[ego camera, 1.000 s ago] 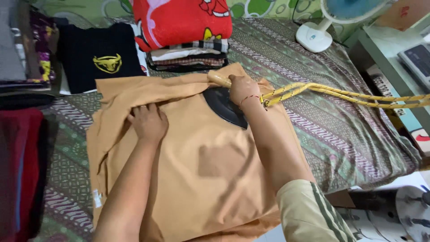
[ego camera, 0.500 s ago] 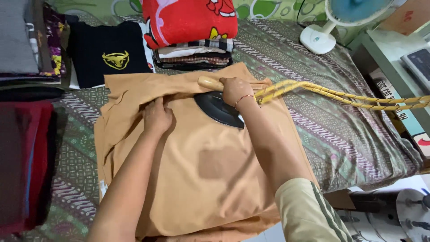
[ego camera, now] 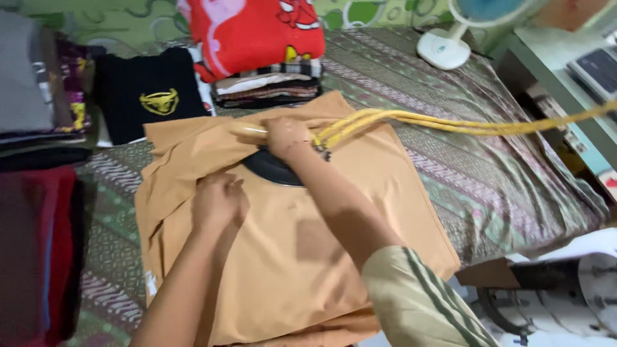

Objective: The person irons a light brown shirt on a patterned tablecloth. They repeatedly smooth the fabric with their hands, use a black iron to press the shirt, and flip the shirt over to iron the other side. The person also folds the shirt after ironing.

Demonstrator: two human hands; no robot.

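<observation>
at the far left lie folded stacks [ego camera: 38,115] of grey and dark cloth, with a red pile [ego camera: 35,250] below them. next comes a black shirt [ego camera: 151,96] with a yellow emblem, flat on the patterned cover [ego camera: 488,180].

the tan shirt [ego camera: 289,257] lies spread in the middle of the cover, its upper edge rumpled and a fold doubled along its left side. the left hand [ego camera: 217,200] rests on it palm down, fingers loosely spread, pinning the cloth and gripping nothing. just above and to the right, the right hand [ego camera: 286,136] is closed around the pale handle of the iron [ego camera: 270,168], whose dark base sits flat on the shirt near the collar. a yellow cord [ego camera: 450,123] runs from that hand off to the right edge.

the shirt looks thin, soft and light, likely to crease and slide under the iron, so it is best held flat with an open palm beside the base, or taken by a hem or shoulder seam. the iron seems heavy and stiff; only its handle looks safe to hold.

behind is a pile topped by a red printed cloth [ego camera: 257,32]. at the right stand a white fan [ego camera: 450,45] and a table [ego camera: 565,71].
</observation>
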